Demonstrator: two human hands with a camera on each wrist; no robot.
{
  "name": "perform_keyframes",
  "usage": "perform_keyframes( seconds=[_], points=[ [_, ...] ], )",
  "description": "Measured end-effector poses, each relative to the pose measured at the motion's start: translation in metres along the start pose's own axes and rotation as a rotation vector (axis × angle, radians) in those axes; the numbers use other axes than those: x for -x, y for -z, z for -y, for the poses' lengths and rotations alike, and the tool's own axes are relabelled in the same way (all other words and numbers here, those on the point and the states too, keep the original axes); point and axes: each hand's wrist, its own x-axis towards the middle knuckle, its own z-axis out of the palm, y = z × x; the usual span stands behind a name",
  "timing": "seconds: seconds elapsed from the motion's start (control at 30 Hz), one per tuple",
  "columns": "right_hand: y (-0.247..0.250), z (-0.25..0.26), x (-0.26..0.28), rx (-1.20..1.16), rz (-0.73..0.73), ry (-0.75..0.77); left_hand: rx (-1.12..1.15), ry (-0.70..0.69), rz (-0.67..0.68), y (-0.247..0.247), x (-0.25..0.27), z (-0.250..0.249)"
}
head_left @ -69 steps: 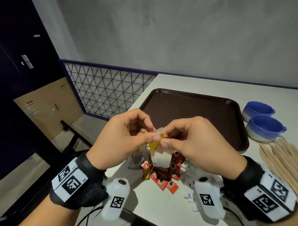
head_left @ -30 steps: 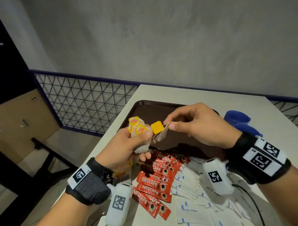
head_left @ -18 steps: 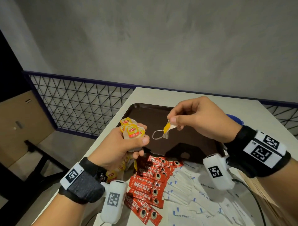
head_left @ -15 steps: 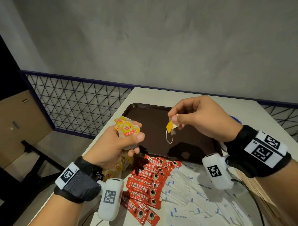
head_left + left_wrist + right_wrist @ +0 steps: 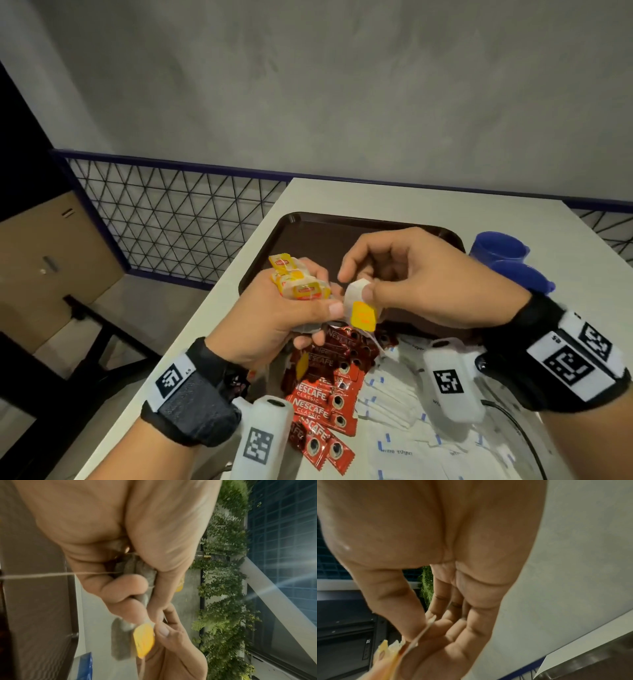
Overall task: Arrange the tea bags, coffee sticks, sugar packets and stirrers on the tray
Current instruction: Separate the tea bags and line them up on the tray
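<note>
Grey wall up top, white worktop [image 5: 394,202] in the lower right w/ a brown tray [image 5: 318,236] on it. Left hand [image 5: 274,318] is curled tight round a bunch of tea bags [image 5: 298,284], mid frame. Right hand [image 5: 421,284] pinches one tea bag [image 5: 354,294] by thumb & finger, yellow tag [image 5: 362,316] hanging down, touching the left thumb. Red coffee sticks [image 5: 322,397] & white sugar packets [image 5: 411,442] lie below the hands. Blue cups [image 5: 507,257] sit right of the tray.
</note>
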Motion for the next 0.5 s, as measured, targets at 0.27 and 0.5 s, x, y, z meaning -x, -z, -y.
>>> perform_keyframes(
  seconds=[0.27, 0.5],
  points=[
    [-0.011, -0.005, -0.001, 0.024, -0.046, 0.003, -0.109, 0.024, -0.081, 0.0, 0.009, 0.007],
    [-0.016, -0.003, 0.003, 0.099, -0.244, 0.049, -0.085, 0.062, -0.226, 0.002, 0.007, 0.012]
  ],
)
